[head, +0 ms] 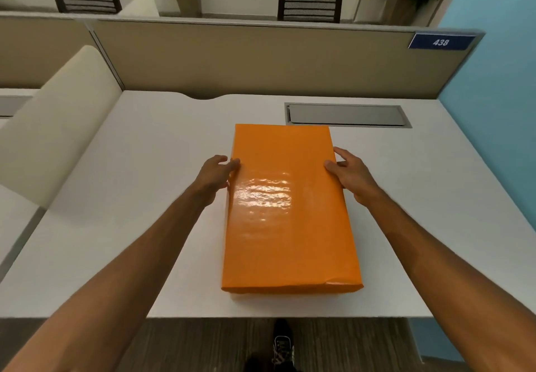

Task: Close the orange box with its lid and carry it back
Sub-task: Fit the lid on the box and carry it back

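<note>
While both hands flank it, the orange box (287, 209) lies lengthwise on the white desk (145, 186), right of centre, its near end close to the desk's near edge. Left hand (216, 173): fingers curled loosely against the box's left side, thumb touching the top edge; contact, but not clearly a firm clamp. Lid (285, 168) appears already seated, glossy top flush, with a small crease at the near right corner. Right hand (349, 173): thumb on the top edge, fingers spread apart down the right side, hold likewise unsettled. Judged step: closing looks done, grip for the carry being set. Next move calls for an even squeeze from both sides, or fingers under the base, and a level lift so the lid stays on. Count: one box, one lid, two hands; far behind the partition, two chairs, two plants.
</note>
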`<action>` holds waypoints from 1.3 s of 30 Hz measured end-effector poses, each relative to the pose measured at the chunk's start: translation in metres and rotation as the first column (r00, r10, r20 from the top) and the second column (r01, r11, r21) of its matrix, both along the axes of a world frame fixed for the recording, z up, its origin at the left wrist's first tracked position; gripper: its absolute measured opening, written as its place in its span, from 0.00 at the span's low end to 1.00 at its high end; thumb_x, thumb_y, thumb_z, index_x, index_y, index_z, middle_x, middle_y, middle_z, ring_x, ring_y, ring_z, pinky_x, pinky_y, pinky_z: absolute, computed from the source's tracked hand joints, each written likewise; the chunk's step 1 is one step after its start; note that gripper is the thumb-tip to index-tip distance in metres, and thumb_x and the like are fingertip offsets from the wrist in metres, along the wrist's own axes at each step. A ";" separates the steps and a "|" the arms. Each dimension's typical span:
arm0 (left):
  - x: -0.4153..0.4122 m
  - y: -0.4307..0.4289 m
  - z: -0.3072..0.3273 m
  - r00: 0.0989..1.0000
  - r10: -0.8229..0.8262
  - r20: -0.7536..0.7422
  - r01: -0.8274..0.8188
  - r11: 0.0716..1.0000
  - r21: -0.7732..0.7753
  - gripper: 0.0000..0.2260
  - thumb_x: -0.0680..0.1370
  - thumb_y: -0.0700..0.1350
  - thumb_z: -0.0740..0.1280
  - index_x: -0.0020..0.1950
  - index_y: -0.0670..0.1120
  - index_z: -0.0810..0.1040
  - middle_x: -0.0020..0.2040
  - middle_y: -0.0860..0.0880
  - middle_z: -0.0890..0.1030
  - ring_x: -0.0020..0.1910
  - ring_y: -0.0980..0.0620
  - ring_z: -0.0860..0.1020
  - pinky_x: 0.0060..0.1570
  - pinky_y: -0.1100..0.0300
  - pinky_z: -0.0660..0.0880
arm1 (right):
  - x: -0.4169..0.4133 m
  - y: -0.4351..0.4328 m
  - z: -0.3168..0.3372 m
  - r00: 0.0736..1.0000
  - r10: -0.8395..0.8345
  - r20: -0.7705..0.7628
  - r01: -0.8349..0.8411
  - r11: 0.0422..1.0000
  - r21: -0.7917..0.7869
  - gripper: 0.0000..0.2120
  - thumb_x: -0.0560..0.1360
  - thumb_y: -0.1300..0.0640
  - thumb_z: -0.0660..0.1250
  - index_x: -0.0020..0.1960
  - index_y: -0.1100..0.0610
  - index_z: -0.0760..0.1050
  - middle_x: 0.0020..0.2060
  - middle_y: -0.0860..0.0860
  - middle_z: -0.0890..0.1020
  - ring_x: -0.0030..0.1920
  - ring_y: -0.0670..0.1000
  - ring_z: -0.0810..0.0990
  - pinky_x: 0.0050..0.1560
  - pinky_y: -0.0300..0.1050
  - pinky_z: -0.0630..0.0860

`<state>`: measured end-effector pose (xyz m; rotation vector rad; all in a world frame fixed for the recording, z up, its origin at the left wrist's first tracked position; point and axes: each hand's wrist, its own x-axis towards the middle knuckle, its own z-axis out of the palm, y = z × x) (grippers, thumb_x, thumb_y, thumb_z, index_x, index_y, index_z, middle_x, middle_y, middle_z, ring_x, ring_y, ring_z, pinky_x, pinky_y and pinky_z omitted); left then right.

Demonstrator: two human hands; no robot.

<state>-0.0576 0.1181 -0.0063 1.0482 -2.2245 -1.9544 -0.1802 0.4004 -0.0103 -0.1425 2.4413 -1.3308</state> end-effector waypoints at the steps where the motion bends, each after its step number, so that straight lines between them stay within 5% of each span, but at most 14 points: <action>1: -0.007 -0.002 0.000 1.000 0.007 -0.005 -0.007 1.000 -0.015 0.28 0.79 0.52 0.66 0.75 0.43 0.65 0.72 0.41 0.71 0.67 0.39 0.73 0.60 0.45 0.74 | -0.007 -0.004 0.001 1.000 0.011 -0.025 -0.011 1.000 0.018 0.30 0.79 0.45 0.65 0.78 0.49 0.60 0.71 0.57 0.73 0.66 0.60 0.76 0.63 0.63 0.75; 7: -0.029 -0.007 -0.008 0.998 0.027 -0.060 -0.037 0.985 -0.170 0.19 0.80 0.51 0.64 0.66 0.41 0.78 0.60 0.42 0.82 0.54 0.43 0.81 0.46 0.53 0.78 | -0.036 -0.017 -0.005 0.986 0.058 -0.154 -0.040 0.993 0.115 0.30 0.79 0.46 0.65 0.78 0.51 0.61 0.72 0.57 0.72 0.68 0.61 0.75 0.63 0.61 0.74; 11: -0.034 -0.011 -0.016 0.999 -0.001 -0.033 -0.006 0.980 -0.198 0.19 0.80 0.51 0.64 0.65 0.39 0.78 0.60 0.41 0.82 0.55 0.41 0.81 0.52 0.47 0.80 | -0.046 -0.018 -0.014 0.982 0.077 -0.171 -0.052 0.987 0.149 0.30 0.79 0.47 0.66 0.77 0.54 0.63 0.71 0.57 0.73 0.67 0.61 0.76 0.64 0.60 0.73; 17: -0.041 -0.014 -0.024 1.000 0.013 -0.015 -0.015 0.988 -0.153 0.19 0.80 0.50 0.64 0.64 0.38 0.78 0.59 0.40 0.82 0.56 0.39 0.81 0.53 0.43 0.80 | -0.051 -0.018 -0.024 0.985 0.074 -0.156 -0.051 0.988 0.147 0.30 0.79 0.49 0.66 0.77 0.55 0.63 0.72 0.57 0.73 0.67 0.61 0.75 0.65 0.60 0.73; 21: -0.039 -0.014 -0.023 0.999 0.044 -0.006 -0.045 0.998 -0.034 0.19 0.80 0.50 0.65 0.66 0.39 0.77 0.60 0.40 0.81 0.55 0.40 0.80 0.43 0.50 0.79 | -0.050 -0.017 -0.025 0.985 0.099 -0.143 -0.071 0.979 0.189 0.30 0.80 0.45 0.63 0.79 0.51 0.59 0.71 0.58 0.74 0.66 0.63 0.76 0.63 0.62 0.73; 28: -0.024 -0.011 -0.017 0.998 0.055 -0.019 -0.054 0.998 0.043 0.25 0.79 0.52 0.66 0.73 0.44 0.71 0.68 0.42 0.77 0.61 0.40 0.77 0.53 0.47 0.76 | -0.034 -0.006 -0.019 0.980 0.199 -0.025 -0.191 0.964 0.183 0.34 0.80 0.38 0.55 0.80 0.43 0.45 0.75 0.57 0.68 0.68 0.63 0.74 0.63 0.62 0.73; 34: 0.024 0.001 -0.017 0.999 0.008 -0.033 -0.007 0.999 0.039 0.25 0.80 0.49 0.66 0.75 0.43 0.67 0.68 0.43 0.75 0.59 0.45 0.77 0.54 0.51 0.75 | 0.003 0.019 -0.023 0.996 0.091 0.017 -0.091 0.995 0.048 0.32 0.79 0.39 0.59 0.80 0.48 0.56 0.72 0.57 0.73 0.68 0.61 0.75 0.65 0.63 0.73; 39: 0.069 0.015 -0.019 0.997 -0.045 -0.063 0.050 0.995 0.083 0.19 0.79 0.47 0.67 0.69 0.46 0.74 0.54 0.53 0.83 0.49 0.56 0.80 0.52 0.53 0.75 | 0.041 0.044 -0.028 0.996 0.071 0.057 -0.067 0.995 -0.079 0.27 0.79 0.43 0.63 0.75 0.50 0.66 0.64 0.55 0.79 0.62 0.57 0.79 0.58 0.57 0.79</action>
